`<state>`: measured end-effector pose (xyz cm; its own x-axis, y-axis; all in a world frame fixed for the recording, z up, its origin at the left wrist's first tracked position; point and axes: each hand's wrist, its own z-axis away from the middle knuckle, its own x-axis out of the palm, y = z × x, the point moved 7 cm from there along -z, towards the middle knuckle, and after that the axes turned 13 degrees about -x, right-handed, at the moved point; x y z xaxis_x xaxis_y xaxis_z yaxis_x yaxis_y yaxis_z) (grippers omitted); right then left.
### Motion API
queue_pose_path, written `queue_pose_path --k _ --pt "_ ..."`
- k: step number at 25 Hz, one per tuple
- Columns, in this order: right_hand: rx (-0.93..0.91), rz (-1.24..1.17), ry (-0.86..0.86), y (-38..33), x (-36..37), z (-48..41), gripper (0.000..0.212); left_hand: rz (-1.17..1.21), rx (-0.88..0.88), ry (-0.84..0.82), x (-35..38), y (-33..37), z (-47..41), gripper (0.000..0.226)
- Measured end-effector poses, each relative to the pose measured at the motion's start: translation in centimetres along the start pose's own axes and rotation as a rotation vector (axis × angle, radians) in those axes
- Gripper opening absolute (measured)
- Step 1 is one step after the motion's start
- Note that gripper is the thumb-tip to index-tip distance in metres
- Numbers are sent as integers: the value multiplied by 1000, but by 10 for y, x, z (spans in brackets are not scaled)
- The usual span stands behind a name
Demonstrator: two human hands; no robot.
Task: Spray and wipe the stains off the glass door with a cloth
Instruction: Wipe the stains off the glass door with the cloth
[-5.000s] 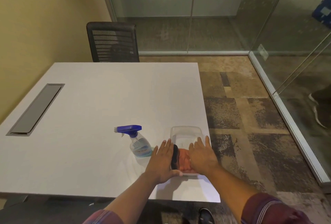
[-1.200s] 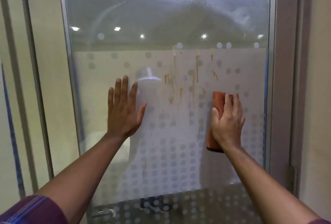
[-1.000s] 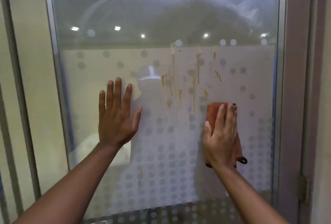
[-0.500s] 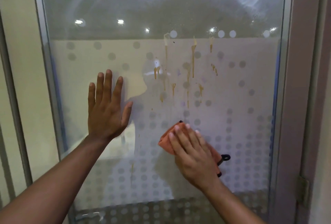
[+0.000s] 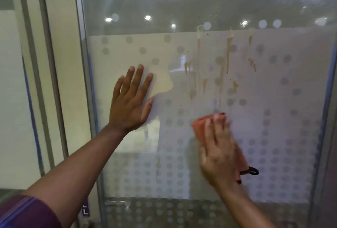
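My right hand (image 5: 219, 152), flat, pressing orange cloth (image 5: 200, 127) on frosted dotted glass door (image 5: 282, 100), has swept back up-right; brown drip stains (image 5: 228, 60) above untouched. Left hand (image 5: 130, 100) spread, bracing.

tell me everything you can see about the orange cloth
The orange cloth looks like soft fabric, folded or bunched, with a small black loop sticking out at its lower right end. The right hand presses it flat against the frosted, dotted glass door, covering most of it, so only its upper left edge and a strip on the right show. It sits just below the brown drip stains, not yet over them. The picture is blurred here.
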<state>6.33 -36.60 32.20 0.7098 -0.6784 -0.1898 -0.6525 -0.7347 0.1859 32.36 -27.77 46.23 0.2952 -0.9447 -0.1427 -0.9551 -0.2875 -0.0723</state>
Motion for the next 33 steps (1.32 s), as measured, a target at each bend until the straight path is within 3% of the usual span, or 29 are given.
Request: queue_pose_path --k 5,9,11,16,19,27,29,33 --pt "-509 -60 -236 -143 64 66 79 11 6 -8 1 0 0 69" --pt "-682 -45 -295 -152 73 75 67 40 14 -4 1 0 -1 68" --pt "-626 -24 -268 -139 63 47 64 53 17 4 0 -1 -2 68" --pt "-282 38 -77 -89 29 -61 56 61 21 -6 1 0 -1 67" --pt "-196 9 -14 -72 20 -96 60 63 13 -25 2 1 -2 66" --pt "-555 -31 -180 -110 42 -2 60 74 30 -7 2 1 -1 67" --pt "-548 -33 -175 -101 38 -22 55 79 33 -3 4 1 -2 67" --pt "-344 -10 -56 -74 18 -112 53 91 35 0 5 -1 1 65"
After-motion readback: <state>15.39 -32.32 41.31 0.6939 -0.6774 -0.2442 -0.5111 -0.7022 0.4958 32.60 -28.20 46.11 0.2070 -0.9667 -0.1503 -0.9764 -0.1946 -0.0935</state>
